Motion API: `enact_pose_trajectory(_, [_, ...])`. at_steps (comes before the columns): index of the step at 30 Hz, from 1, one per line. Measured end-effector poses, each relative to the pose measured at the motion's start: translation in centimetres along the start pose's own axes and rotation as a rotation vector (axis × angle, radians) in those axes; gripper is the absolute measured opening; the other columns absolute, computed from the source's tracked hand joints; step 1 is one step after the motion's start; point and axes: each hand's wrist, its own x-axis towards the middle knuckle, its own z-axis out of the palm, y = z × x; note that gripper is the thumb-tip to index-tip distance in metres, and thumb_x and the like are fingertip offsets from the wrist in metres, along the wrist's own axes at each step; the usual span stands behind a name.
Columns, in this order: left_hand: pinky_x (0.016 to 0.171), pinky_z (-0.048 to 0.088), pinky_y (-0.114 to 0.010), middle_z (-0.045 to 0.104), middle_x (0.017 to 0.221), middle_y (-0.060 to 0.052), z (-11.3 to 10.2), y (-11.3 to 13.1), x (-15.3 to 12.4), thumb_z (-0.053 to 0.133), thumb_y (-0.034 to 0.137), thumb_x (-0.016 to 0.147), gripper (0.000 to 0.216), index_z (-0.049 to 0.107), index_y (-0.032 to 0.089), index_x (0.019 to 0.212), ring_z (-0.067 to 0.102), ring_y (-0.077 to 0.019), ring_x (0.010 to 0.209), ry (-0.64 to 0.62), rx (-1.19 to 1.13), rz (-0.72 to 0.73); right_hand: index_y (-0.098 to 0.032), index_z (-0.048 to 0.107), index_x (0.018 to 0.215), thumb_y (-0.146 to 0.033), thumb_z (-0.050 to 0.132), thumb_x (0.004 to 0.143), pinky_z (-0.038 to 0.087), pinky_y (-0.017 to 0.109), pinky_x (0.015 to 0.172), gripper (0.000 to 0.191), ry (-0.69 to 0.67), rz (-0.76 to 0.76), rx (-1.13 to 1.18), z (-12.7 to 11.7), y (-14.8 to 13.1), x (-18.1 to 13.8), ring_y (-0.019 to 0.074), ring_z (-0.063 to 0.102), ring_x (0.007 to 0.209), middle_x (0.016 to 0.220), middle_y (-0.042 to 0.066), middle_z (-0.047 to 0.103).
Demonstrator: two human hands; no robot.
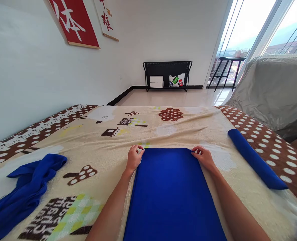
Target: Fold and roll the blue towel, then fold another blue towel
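Observation:
A blue cloth [170, 194] lies flat and lengthwise in front of me on a patterned beige blanket [113, 147]. My left hand [134, 158] pinches the cloth's far left corner with curled fingers. My right hand [205, 158] grips the far right corner the same way. Both forearms run along the cloth's long edges.
A rolled blue cloth [256, 160] lies on the right of the blanket. A crumpled blue cloth [25, 190] sits at the left. Beyond are a shiny floor, a black rack [167, 75] with boxes, a stool [227, 72] by the window and a covered piece of furniture [274, 90].

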Motion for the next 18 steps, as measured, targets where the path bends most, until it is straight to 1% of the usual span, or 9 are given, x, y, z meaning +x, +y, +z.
enact_pose_trajectory(3, [0.062, 0.044, -0.026, 0.061, 0.072, 0.001, -1.1, 0.3, 0.1, 0.059, 0.042, 0.081, 0.022, 0.057, 0.021, 0.084, 0.054, -0.0144, 0.063, -0.082, -0.090, -0.039, -0.019, 0.069, 0.089, -0.059, 0.064, 0.076, 0.042, 0.028, 0.062, 0.043, -0.038, 0.009, 0.072, -0.6, -0.1, -0.3, 0.0144, 0.053, 0.064, 0.074, 0.002, 0.064])
enact_pose_trajectory(5, [0.053, 0.039, -0.023, 0.057, 0.062, 0.003, -1.8, 0.2, 0.2, 0.057, 0.049, 0.082, 0.029, 0.056, 0.020, 0.086, 0.050, -0.0124, 0.054, -0.146, -0.135, -0.070, -0.018, 0.067, 0.092, -0.064, 0.061, 0.077, 0.044, 0.028, 0.063, 0.049, -0.043, 0.019, 0.111, -0.7, -0.1, -0.4, 0.0150, 0.056, 0.067, 0.079, 0.003, 0.067])
enact_pose_trajectory(6, [0.051, 0.036, -0.023, 0.055, 0.060, 0.004, -2.0, 0.1, 0.2, 0.056, 0.050, 0.081, 0.030, 0.055, 0.021, 0.086, 0.048, -0.0117, 0.051, -0.170, -0.145, -0.085, -0.017, 0.067, 0.094, -0.065, 0.060, 0.078, 0.045, 0.028, 0.064, 0.051, -0.042, 0.027, 0.121, -0.7, -0.1, -0.3, 0.0156, 0.058, 0.070, 0.081, 0.004, 0.068])
enact_pose_trajectory(9, [0.049, 0.031, -0.022, 0.053, 0.056, 0.006, -2.4, -0.7, 0.4, 0.055, 0.049, 0.081, 0.028, 0.053, 0.021, 0.083, 0.045, -0.0109, 0.048, -0.197, -0.120, -0.122, -0.017, 0.066, 0.098, -0.066, 0.055, 0.081, 0.045, 0.029, 0.063, 0.053, -0.044, 0.063, 0.102, -0.1, 0.1, 0.0, 0.0171, 0.061, 0.069, 0.078, 0.005, 0.070])
enact_pose_trajectory(12, [0.051, 0.028, -0.023, 0.050, 0.050, 0.007, -2.0, -1.6, 0.5, 0.057, 0.038, 0.079, 0.017, 0.052, 0.023, 0.077, 0.043, -0.0117, 0.045, -0.173, -0.026, -0.143, -0.018, 0.068, 0.088, -0.061, 0.058, 0.082, 0.043, 0.030, 0.062, 0.045, -0.049, 0.094, 0.013, 1.1, 0.1, 0.4, 0.0170, 0.059, 0.064, 0.069, 0.003, 0.068])
enact_pose_trajectory(15, [0.055, 0.029, -0.025, 0.051, 0.050, 0.006, -1.4, -2.0, 0.4, 0.060, 0.028, 0.077, 0.010, 0.052, 0.024, 0.073, 0.048, -0.0138, 0.048, -0.143, 0.070, -0.129, -0.018, 0.066, 0.084, -0.053, 0.062, 0.084, 0.045, 0.031, 0.067, 0.036, -0.044, 0.109, -0.090, 2.0, 0.0, 0.7, 0.0145, 0.058, 0.064, 0.068, 0.000, 0.064])
enact_pose_trajectory(18, [0.057, 0.032, -0.026, 0.054, 0.054, 0.005, -1.1, -1.9, 0.3, 0.059, 0.026, 0.080, 0.007, 0.054, 0.024, 0.076, 0.052, -0.0152, 0.053, -0.134, 0.120, -0.084, -0.016, 0.064, 0.085, -0.048, 0.063, 0.089, 0.048, 0.030, 0.072, 0.032, -0.035, 0.116, -0.164, 2.1, -0.2, 0.6, 0.0118, 0.057, 0.067, 0.072, -0.002, 0.062])
